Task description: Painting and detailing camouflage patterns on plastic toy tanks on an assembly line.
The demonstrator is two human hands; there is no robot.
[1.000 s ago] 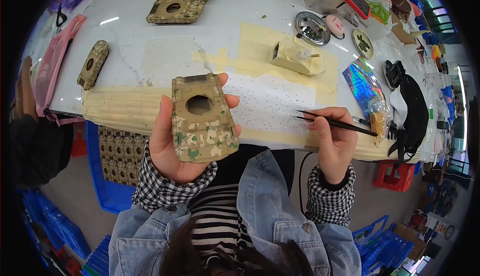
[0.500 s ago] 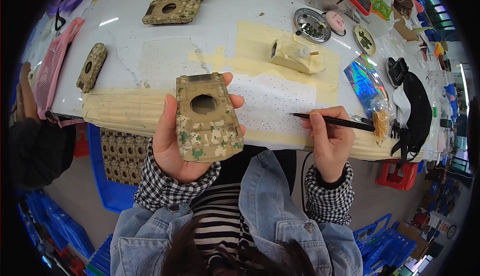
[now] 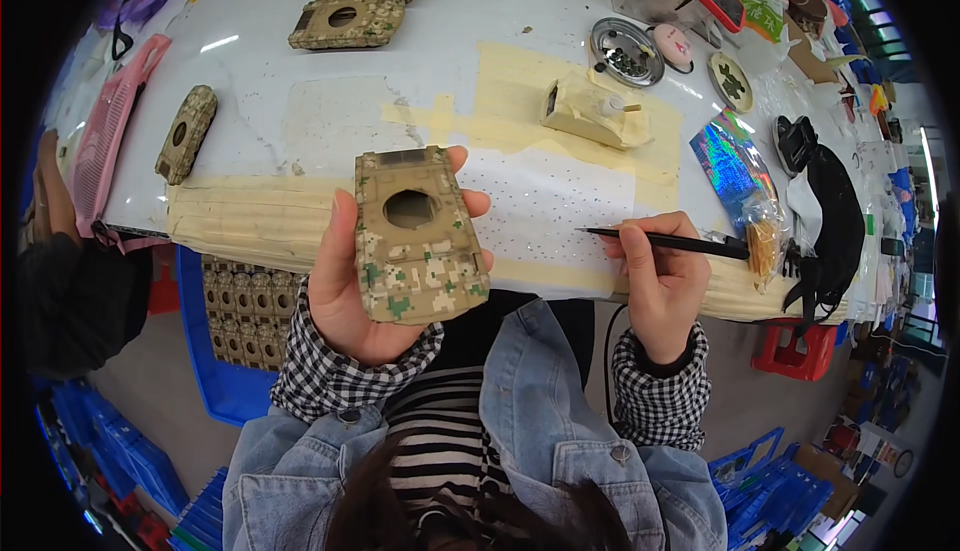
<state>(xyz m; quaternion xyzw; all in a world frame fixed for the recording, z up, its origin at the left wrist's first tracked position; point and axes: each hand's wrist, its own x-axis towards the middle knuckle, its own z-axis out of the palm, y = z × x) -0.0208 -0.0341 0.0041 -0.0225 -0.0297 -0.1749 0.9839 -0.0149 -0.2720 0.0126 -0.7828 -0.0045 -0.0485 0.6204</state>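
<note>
Tilted up in my left hand (image 3: 338, 296) is a camouflage-patterned toy tank hull (image 3: 425, 269) with a round hole through its top. My fingers wrap its right edge and the thumb lies along the left. To the right, my right hand (image 3: 662, 286) pinches black tweezers (image 3: 700, 244), their thin tips pointing left. Those tips hover over or touch a white sheet (image 3: 560, 183) dotted with tiny shiny bits; which of the two I cannot tell. Whether the tips hold a bit is too small to see.
More hulls lie at the back (image 3: 345, 23) and a lone hull (image 3: 187, 135) at left. Behind the sheet sits a tape-covered block (image 3: 597, 111). A round metal tin (image 3: 627, 52) holds small dark parts. A blue crate (image 3: 225, 391) of hulls stands below. A pink basket (image 3: 115, 136) is at left.
The whole view has shifted very slightly. Both hands hold the same things in nearly the same places.
</note>
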